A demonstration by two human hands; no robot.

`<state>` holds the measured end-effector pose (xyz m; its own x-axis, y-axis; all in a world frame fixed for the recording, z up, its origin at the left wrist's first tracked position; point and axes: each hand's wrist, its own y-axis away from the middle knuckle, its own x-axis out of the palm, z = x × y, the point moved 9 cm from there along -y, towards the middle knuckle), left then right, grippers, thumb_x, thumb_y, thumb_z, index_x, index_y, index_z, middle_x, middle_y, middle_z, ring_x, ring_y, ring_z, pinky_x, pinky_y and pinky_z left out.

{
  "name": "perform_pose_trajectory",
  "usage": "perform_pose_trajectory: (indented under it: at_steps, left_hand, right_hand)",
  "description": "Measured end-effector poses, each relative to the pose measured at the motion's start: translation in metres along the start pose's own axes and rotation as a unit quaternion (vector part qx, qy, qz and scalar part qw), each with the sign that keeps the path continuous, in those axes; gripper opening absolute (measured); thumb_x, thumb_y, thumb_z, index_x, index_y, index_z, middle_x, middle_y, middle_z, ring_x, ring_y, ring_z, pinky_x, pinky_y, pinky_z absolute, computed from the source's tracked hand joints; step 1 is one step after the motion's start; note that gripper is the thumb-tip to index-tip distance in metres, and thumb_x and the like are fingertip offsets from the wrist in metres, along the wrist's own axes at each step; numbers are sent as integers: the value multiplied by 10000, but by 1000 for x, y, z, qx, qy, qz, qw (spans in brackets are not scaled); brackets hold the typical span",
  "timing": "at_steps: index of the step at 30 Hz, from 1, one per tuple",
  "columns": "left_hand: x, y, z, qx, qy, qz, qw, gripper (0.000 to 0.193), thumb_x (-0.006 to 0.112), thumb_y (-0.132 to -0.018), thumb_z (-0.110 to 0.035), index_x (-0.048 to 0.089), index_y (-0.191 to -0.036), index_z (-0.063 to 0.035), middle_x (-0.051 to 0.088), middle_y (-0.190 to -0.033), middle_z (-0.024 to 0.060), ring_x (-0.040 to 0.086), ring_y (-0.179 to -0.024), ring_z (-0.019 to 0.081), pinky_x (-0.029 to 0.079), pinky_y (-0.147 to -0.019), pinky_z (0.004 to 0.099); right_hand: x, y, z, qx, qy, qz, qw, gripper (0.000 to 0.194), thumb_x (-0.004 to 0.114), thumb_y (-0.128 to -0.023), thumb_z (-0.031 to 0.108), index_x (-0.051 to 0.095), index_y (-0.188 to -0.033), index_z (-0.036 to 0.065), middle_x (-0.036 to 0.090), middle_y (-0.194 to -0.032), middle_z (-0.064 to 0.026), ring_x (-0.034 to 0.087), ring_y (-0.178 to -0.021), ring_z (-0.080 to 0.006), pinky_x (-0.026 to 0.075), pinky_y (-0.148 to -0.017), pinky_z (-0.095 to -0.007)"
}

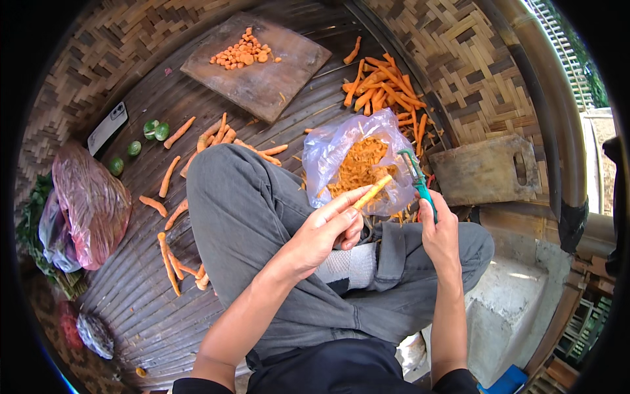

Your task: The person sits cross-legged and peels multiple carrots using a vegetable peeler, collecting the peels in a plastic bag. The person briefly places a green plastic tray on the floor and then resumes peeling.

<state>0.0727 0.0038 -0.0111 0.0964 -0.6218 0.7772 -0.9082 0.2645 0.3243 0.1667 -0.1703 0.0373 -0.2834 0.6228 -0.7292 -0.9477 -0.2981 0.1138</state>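
Observation:
My left hand [327, 229] holds a thin, pale orange carrot [373, 192] between thumb and fingers, its far end pointing up and right. My right hand [439, 229] grips the teal handle of a vegetable peeler [418, 177], whose head stands a little right of the carrot, apart from it. Beneath and beyond both, an open clear plastic bag [322, 147] holds many orange carrot peelings [362, 157]. A heap of slim orange carrots [384, 86] lies beyond the bag. Rougher-looking carrots [170, 176] are scattered left of my knee.
A wooden board [290, 54] bears cut carrot pieces [246, 51]. A smartphone [107, 128], small green round vegetables [161, 131] and a reddish plastic bag [91, 207] are at left. Another cutting board [485, 170] leans against the woven bamboo wall [457, 74] at right.

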Motion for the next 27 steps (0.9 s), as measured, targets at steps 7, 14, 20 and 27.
perform_pose_trajectory:
  at_steps: [7, 14, 20, 27]
  left_hand:
    - [-3, -3, 5, -16, -14, -22, 1000, 509, 416, -1113, -240, 325, -1568, -31, 462, -837, 9, 392, -667, 76, 360, -588, 213]
    - [-5, -2, 2, 11, -34, -44, 998, 500, 411, -1119, -236, 325, -1558, -13, 427, -814, -9, 352, -629, 55, 323, -557, 191]
    - [1, -4, 1, -4, -23, -14, 1000, 492, 380, -1125, -250, 336, -1549, -4, 432, -787, -7, 340, -598, 59, 310, -528, 199]
    - [-1, -3, 0, -15, -27, -36, 999, 490, 326, -1127, -254, 329, -1549, -5, 447, -738, 9, 320, -543, 63, 294, -497, 212]
  right_hand:
    - [31, 31, 36, -146, -43, 78, 985, 201, 619, -1004, 97, 642, -1185, 12, 689, -859, -202, 706, -747, -358, 542, -678, -380]
    - [9, 12, 11, -10, -6, -1, 1000, 193, 612, -1008, 99, 642, -1186, 31, 683, -854, -203, 690, -738, -375, 531, -653, -401]
    - [27, 20, 23, -70, 1, 25, 997, 202, 621, -1006, 113, 640, -1184, 20, 689, -883, -210, 701, -791, -360, 538, -706, -391]
    - [23, 29, 29, -90, -26, 16, 995, 197, 628, -996, 99, 640, -1169, 6, 698, -916, -189, 709, -809, -371, 548, -718, -390]
